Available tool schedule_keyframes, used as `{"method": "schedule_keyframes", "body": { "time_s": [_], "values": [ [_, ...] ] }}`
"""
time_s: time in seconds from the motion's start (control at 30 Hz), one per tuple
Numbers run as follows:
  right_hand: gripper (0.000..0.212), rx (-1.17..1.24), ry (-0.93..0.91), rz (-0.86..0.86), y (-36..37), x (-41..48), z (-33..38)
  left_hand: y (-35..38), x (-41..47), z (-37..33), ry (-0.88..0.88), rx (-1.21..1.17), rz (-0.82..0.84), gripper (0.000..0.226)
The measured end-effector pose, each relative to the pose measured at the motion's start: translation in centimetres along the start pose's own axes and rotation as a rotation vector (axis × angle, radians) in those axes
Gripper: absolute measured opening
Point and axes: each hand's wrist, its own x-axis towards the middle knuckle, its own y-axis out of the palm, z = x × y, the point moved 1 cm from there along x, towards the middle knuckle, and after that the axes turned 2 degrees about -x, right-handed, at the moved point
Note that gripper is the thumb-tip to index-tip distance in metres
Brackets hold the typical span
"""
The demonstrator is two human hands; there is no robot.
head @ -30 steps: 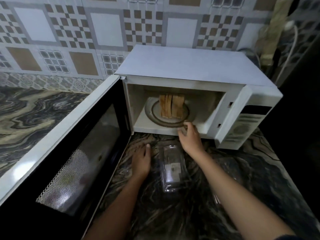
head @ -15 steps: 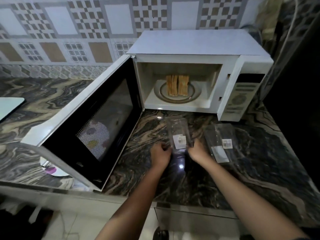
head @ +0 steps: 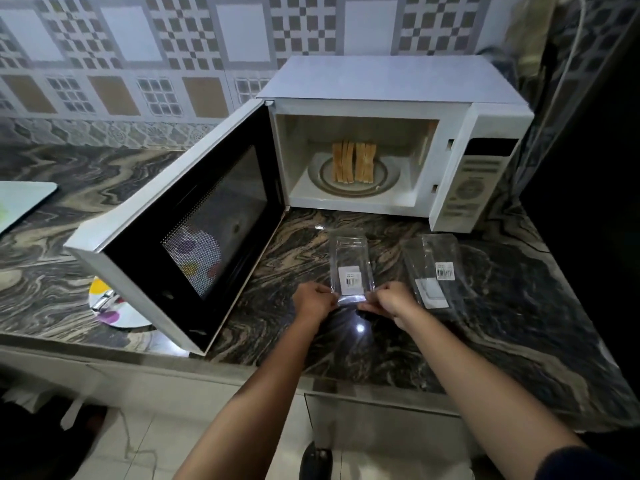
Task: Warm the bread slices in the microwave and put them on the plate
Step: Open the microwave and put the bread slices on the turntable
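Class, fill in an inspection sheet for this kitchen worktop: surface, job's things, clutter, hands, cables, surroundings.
Surface: marbled counter, glare near front edge.
Job's things: bread slices upright on the turntable in the open microwave; spotted plate partly behind its door.
Clutter: clear container and second clear tray, both labelled.
Hands: left hand and right hand pinch the clear container's near end.
Cables: white cable up the wall at right.
Surroundings: patterned tiled wall; pale board far left.

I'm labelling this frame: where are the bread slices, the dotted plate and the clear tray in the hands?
bread slices (head: pixel 353 164), head view, middle of the stack.
dotted plate (head: pixel 128 320), head view, bare white rim.
clear tray (head: pixel 350 278), head view, white label near its middle.
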Motion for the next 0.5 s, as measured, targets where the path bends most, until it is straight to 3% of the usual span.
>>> {"method": "schedule_keyframes", "body": {
  "time_s": [0.07,0.17,0.33,0.5],
  "values": [
    [0.012,-0.050,0.009,0.037,0.1,-0.6,0.4,-0.4,-1.4,-1.0,0.053,0.115,-0.002,0.003],
    [0.027,-0.160,-0.021,0.065,0.0,-1.0,1.2,-0.8,-2.8,-1.8,0.131,0.284,-0.006,0.020],
    [0.030,-0.573,-0.276,-0.055,-2.4,-3.7,4.2,-0.6,-4.5,-3.1,0.244,0.285,-0.103,0.039],
    [0.009,-0.406,-0.588,-0.253,-6.8,-7.3,7.0,1.3,-6.8,-5.8,0.514,0.136,-0.102,0.032]
  ]
}}
